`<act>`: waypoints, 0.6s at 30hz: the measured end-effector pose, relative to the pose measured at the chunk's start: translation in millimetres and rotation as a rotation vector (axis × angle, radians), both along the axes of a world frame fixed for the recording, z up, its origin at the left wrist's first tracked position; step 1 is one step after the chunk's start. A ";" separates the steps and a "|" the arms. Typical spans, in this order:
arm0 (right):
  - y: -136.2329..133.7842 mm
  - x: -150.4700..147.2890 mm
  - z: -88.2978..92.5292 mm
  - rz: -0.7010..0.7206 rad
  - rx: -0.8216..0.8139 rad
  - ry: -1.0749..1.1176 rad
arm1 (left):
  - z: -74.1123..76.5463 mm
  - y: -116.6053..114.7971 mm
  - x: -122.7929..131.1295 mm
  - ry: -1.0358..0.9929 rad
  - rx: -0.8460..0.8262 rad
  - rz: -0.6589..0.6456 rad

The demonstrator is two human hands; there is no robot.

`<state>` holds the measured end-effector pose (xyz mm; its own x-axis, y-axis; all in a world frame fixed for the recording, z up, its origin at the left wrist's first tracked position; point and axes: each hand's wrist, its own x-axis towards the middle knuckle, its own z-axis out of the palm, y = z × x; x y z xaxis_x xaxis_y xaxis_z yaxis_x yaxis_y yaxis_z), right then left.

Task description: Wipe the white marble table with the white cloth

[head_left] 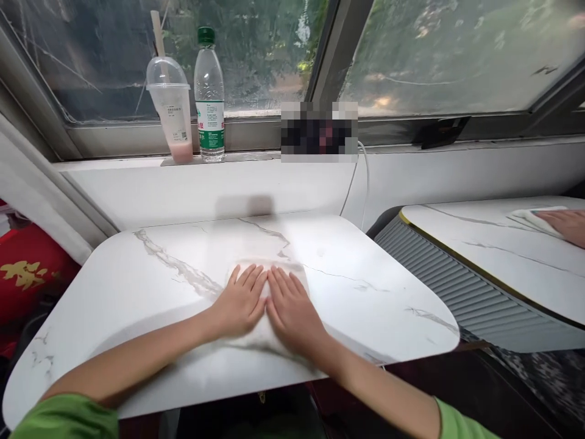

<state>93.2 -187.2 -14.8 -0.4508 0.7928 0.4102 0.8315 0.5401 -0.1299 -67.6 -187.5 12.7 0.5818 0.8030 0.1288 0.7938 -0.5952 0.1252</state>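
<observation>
My left hand (241,302) and my right hand (292,311) lie flat, side by side, fingers stretched out, pressing on a pale white cloth (262,263) spread in the middle of a white marble-patterned table (137,280). The cloth nearly matches the tabletop and shows mostly beyond and around my fingertips. Neither hand grips anything.
On the window sill at the back stand a plastic cup (171,110) with a domed lid, straw and pink drink, and a water bottle (209,94). A white cable (363,177) hangs from the sill. At the right another person's hand (564,224) rests on a cloth on a second marble table (503,256).
</observation>
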 end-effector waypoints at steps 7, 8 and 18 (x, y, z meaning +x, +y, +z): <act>-41.3 -21.6 10.4 0.231 -0.040 -0.062 | -1.4 -68.7 -21.9 0.012 0.021 0.160; -32.0 -25.2 11.6 0.257 -0.054 -0.059 | -2.9 -64.2 -24.0 0.009 0.001 0.201; 138.3 -88.7 15.5 0.180 -0.141 0.055 | -3.6 107.1 -62.8 -0.087 0.093 0.436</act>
